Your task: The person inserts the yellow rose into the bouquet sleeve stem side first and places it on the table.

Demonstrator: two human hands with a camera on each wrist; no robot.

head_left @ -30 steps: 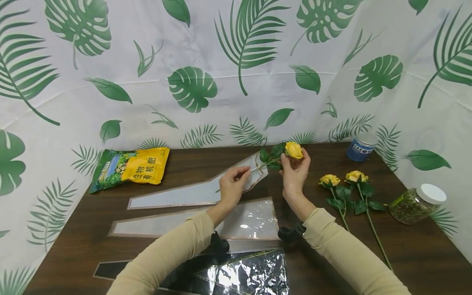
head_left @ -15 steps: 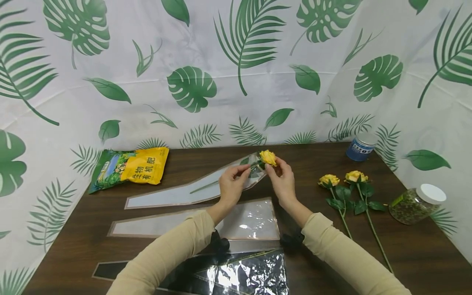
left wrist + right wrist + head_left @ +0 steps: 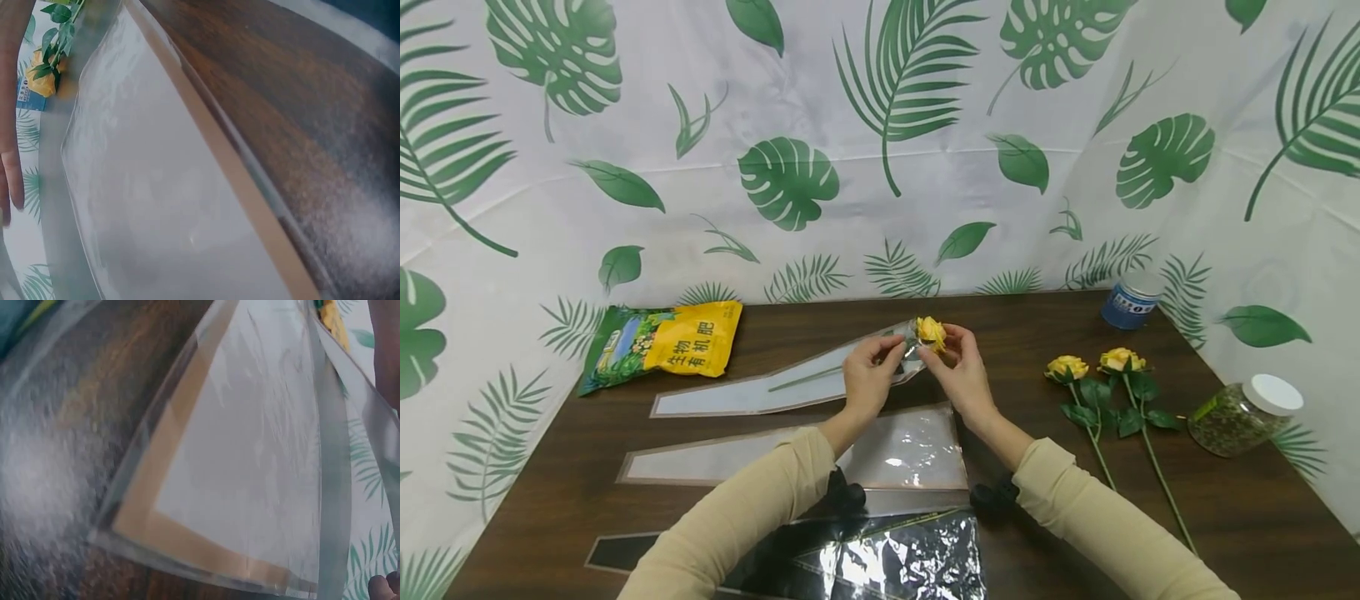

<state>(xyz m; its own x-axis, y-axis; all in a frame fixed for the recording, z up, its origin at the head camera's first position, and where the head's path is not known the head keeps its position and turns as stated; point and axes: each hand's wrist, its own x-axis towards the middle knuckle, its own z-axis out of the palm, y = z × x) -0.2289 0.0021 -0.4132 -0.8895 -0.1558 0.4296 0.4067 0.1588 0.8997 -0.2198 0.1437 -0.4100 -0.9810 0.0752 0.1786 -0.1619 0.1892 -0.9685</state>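
Observation:
A yellow rose lies with its long green stem along a white tapered flower sleeve, the stem showing through the clear film. The bloom sits at the wide mouth of the sleeve. My left hand pinches the sleeve near its mouth between thumb and fingers. At the bloom, my right hand holds the rose from the right, thumb in front and fingers behind. Both wrist views mainly show another white sleeve lying below the hands; the grips themselves are mostly out of sight there.
Two more yellow roses lie on the right of the brown table, near a blue can and a white-lidded jar. A yellow-green bag lies back left. A black sleeve lies in front.
My right hand has moved left and slightly down with the rose, and the stem has slid farther along inside the sleeve. My left hand has stayed nearly in place.

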